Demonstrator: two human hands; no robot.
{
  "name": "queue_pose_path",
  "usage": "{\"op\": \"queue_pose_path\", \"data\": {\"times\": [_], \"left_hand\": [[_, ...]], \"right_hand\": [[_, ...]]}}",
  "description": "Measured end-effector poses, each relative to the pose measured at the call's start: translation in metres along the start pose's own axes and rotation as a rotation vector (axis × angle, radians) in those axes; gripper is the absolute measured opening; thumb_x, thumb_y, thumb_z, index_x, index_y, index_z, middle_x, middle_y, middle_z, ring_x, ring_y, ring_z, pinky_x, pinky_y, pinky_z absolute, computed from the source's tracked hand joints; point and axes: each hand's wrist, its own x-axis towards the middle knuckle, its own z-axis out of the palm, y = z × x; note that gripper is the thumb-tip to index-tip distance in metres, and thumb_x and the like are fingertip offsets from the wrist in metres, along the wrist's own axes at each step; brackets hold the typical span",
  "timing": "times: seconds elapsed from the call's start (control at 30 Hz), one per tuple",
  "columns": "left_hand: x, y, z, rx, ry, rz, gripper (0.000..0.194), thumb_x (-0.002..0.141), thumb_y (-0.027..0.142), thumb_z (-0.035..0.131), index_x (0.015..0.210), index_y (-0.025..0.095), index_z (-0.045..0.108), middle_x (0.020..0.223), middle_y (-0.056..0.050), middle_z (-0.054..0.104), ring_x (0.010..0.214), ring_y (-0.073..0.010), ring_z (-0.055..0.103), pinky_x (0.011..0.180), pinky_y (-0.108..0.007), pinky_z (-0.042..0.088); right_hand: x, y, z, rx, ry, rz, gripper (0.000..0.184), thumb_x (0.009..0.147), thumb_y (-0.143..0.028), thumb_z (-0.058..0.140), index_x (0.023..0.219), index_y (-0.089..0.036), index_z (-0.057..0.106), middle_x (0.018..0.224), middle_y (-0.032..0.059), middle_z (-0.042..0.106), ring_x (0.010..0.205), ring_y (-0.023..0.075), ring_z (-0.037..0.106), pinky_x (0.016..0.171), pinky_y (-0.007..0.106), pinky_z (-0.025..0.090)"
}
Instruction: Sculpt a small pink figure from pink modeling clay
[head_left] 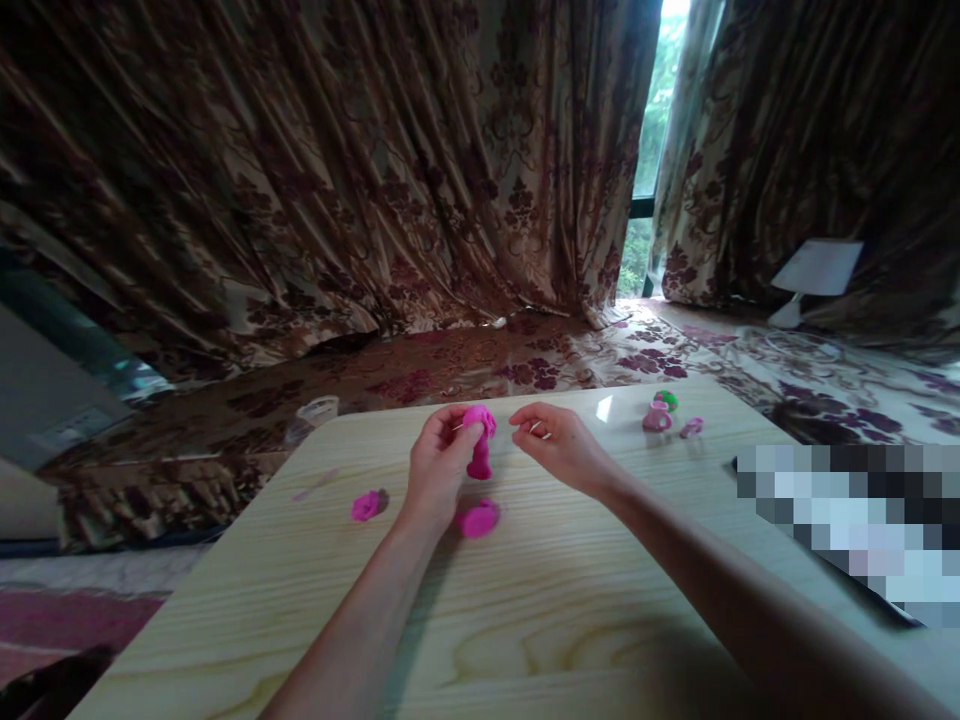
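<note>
1. Above the pale wood-grain table (570,600), the pink piece (478,465) is up in the air, approx. mid-table, far half.
2. Looks-wise: bright hot pink, ruffled/bunched up top, smoother tapering bit hanging below. Matte, soft-looking; fine detail's too blurry tbh.
3. L hand (439,465): pinched shut on it, thumb across the front, fingers behind. Short pale stick end (457,428) pokes out by the fingers.
4. R hand (566,440): just beside it, not touching, fingers curled mostly closed w/ a thin white stick (546,434) in them. Exact grip's hard to tell.
5. Flat pink oval (480,519) on the tabletop, nearer the camera; crumpled pink lump (365,506) off left.
6. Far right: dusty-pink cup-like bit (657,418), green bit (666,400) behind, small pink bit (691,428) beside.
</note>
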Motion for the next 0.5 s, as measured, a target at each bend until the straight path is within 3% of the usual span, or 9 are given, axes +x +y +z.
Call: {"op": "queue_pose_path", "data": {"times": [0.1, 0.2, 0.3, 0.5], "left_hand": [[0.000, -0.015, 0.008, 0.162, 0.055, 0.127, 0.028, 0.069, 0.024, 0.067, 0.093, 0.017, 0.055, 0.083, 0.000, 0.063, 0.072, -0.0098, 0.059, 0.066, -0.021, 0.046], [0.002, -0.025, 0.013, 0.237, 0.021, 0.186, 0.028, 0.070, 0.024, 0.065, 0.094, 0.017, 0.053, 0.086, -0.002, 0.062, 0.077, -0.0113, 0.060, 0.071, -0.024, 0.048], [0.002, -0.030, 0.012, 0.300, -0.017, 0.203, 0.029, 0.070, 0.023, 0.065, 0.095, 0.017, 0.051, 0.091, -0.003, 0.060, 0.085, -0.0130, 0.060, 0.079, -0.027, 0.047], [-0.003, -0.027, 0.009, 0.390, -0.065, 0.161, 0.031, 0.071, 0.021, 0.063, 0.098, 0.019, 0.048, 0.096, -0.004, 0.058, 0.088, -0.0148, 0.059, 0.079, -0.030, 0.048]], "right_hand": [[-0.005, 0.018, 0.010, 0.075, 0.038, 0.077, 0.023, 0.072, -0.023, 0.056, 0.092, -0.015, 0.063, 0.077, 0.0015, 0.063, 0.060, 0.0095, 0.055, 0.054, 0.021, 0.042], [-0.006, 0.028, 0.016, 0.153, 0.026, 0.185, 0.025, 0.072, -0.024, 0.054, 0.094, -0.016, 0.063, 0.078, 0.0015, 0.063, 0.061, 0.0098, 0.054, 0.053, 0.021, 0.042], [-0.004, 0.033, 0.018, 0.226, -0.006, 0.261, 0.023, 0.073, -0.023, 0.051, 0.090, -0.016, 0.065, 0.074, 0.0005, 0.062, 0.059, 0.0096, 0.052, 0.050, 0.020, 0.041], [0.001, 0.039, 0.020, 0.350, -0.021, 0.281, 0.019, 0.071, -0.024, 0.053, 0.082, -0.017, 0.066, 0.072, -0.0001, 0.062, 0.061, 0.0099, 0.054, 0.049, 0.018, 0.040]]}}
